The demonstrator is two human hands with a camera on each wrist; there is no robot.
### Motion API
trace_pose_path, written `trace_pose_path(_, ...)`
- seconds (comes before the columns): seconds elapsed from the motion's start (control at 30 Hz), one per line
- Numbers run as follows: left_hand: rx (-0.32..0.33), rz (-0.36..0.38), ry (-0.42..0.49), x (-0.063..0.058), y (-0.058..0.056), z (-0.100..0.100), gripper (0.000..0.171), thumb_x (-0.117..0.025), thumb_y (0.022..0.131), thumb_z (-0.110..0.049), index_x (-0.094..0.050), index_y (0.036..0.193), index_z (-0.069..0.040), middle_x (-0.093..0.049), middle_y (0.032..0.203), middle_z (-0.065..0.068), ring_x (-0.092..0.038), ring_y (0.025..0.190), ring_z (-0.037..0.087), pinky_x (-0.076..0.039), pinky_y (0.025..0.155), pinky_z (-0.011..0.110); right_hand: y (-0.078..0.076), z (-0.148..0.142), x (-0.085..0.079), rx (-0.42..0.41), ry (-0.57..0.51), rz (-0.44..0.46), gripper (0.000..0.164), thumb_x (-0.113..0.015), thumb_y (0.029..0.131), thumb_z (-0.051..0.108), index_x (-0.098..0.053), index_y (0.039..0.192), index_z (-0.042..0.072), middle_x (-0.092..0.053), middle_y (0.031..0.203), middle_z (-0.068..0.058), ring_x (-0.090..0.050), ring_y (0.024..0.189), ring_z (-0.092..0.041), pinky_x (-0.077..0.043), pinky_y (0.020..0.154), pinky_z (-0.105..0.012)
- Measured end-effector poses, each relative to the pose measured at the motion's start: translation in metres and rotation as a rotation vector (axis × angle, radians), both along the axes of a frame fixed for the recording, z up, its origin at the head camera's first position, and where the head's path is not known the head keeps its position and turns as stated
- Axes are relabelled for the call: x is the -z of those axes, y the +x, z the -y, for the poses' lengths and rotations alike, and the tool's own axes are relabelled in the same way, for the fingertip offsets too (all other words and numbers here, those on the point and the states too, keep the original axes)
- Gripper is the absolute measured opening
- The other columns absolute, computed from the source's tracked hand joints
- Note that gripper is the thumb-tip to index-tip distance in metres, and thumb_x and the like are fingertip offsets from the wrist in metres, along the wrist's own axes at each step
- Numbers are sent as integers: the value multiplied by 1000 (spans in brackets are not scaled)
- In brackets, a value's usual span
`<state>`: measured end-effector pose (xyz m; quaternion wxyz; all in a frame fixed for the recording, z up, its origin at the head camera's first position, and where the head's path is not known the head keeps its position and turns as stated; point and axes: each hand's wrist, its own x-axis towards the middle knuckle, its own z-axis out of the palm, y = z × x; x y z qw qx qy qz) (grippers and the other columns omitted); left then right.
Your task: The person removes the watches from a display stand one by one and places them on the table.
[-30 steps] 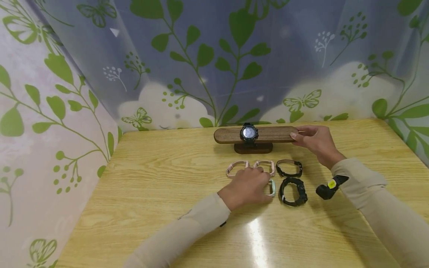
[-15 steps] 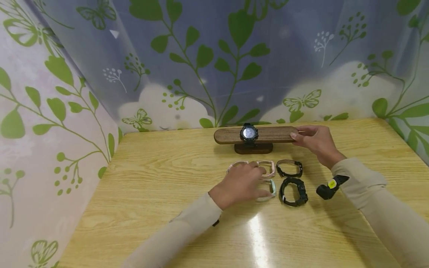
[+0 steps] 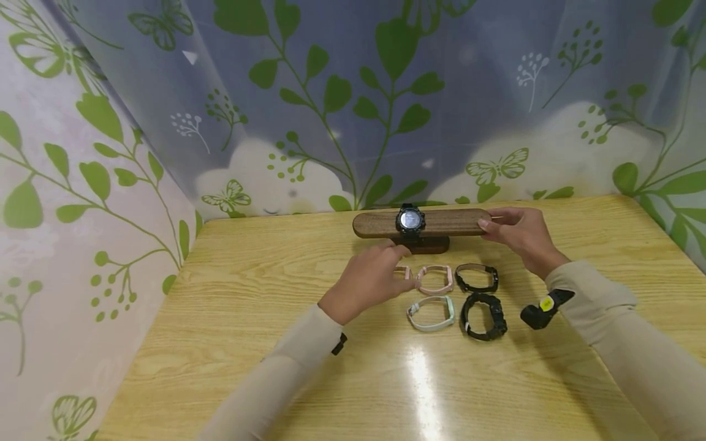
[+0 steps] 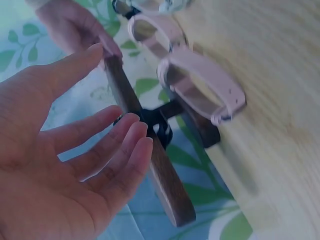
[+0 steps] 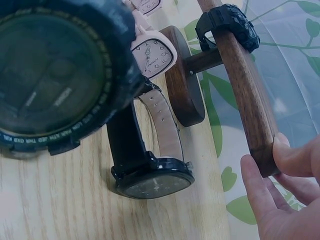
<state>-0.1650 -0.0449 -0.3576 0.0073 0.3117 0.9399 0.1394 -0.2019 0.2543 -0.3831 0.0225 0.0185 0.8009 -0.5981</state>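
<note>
A wooden watch stand at the back of the table carries a black sports watch round its bar. My right hand pinches the bar's right end, thumb on the front, also plain in the right wrist view. My left hand is over the table just in front of the stand, its fingers loosely bent and apart with nothing between them, as the left wrist view shows. It partly covers the leftmost pink watch in the head view. In the left wrist view that pink watch stands on its side beyond the fingers.
Beside it stand a second pink watch and a black-strapped watch with a tan lining. A pale mint watch and a bulky black watch form the nearer row. A patterned curtain hangs behind the table.
My left hand has moved from over the mint and pink watches to the left and back toward the stand, uncovering the mint watch. The right hand stays on the bar's end.
</note>
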Motion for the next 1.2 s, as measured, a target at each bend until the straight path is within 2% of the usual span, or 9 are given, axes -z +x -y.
trace_pose_path(0.37,-127,-61,53,-10,-23,21,58,-81,87,-43,-67,131,-7,-70,117,9,-68,97,25,-59,79,40,-2,0,1,6,15,16,57,-66,101,22,-47,146,-8,-61,115,-9,-72,89,-3,-58,90,-27)
trace_pose_path(0.5,-147,-63,113,-11,-32,23,60,-82,87,-39,-65,134,-6,-68,124,9,-65,106,27,-57,88,43,-2,-1,1,8,19,12,57,-66,101,23,-47,146,-8,-61,114,-8,-72,89,-3,-58,90,-27)
trace_pose_path(0.6,-157,-62,129,-10,-38,23,63,-82,87,-40,-64,136,-7,-69,123,8,-63,111,29,-55,94,43,-2,-1,1,9,17,13,58,-66,101,23,-46,146,-8,-61,115,-8,-72,90,-4,-58,90,-26)
trace_pose_path(0.7,-172,-49,120,-10,-43,22,68,-82,86,-42,-61,140,-7,-68,120,7,-59,115,29,-51,100,44,-3,-1,2,9,15,13,58,-66,101,23,-46,146,-8,-61,115,-8,-72,89,-3,-58,90,-26)
trace_pose_path(0.9,-164,-44,72,-6,-55,16,83,-85,82,-47,-53,146,-6,-60,138,12,-54,128,30,-36,117,47,-3,-1,3,13,21,11,57,-66,101,23,-47,146,-7,-62,114,-6,-72,88,-3,-58,89,-25)
trace_pose_path(1.07,-167,-28,43,-3,-65,8,97,-87,78,-49,-44,152,-5,-50,151,13,-44,140,32,-31,120,47,-3,-1,2,13,28,13,58,-66,101,24,-47,146,-7,-64,109,-1,-71,88,-2,-59,89,-26)
trace_pose_path(1.2,-152,-32,19,-1,-70,0,99,-87,77,-51,-43,153,-5,-48,153,12,-44,141,30,-28,122,45,-2,-1,1,12,37,16,58,-66,101,25,-47,147,-6,-64,112,-3,-71,89,-2,-58,93,-32)
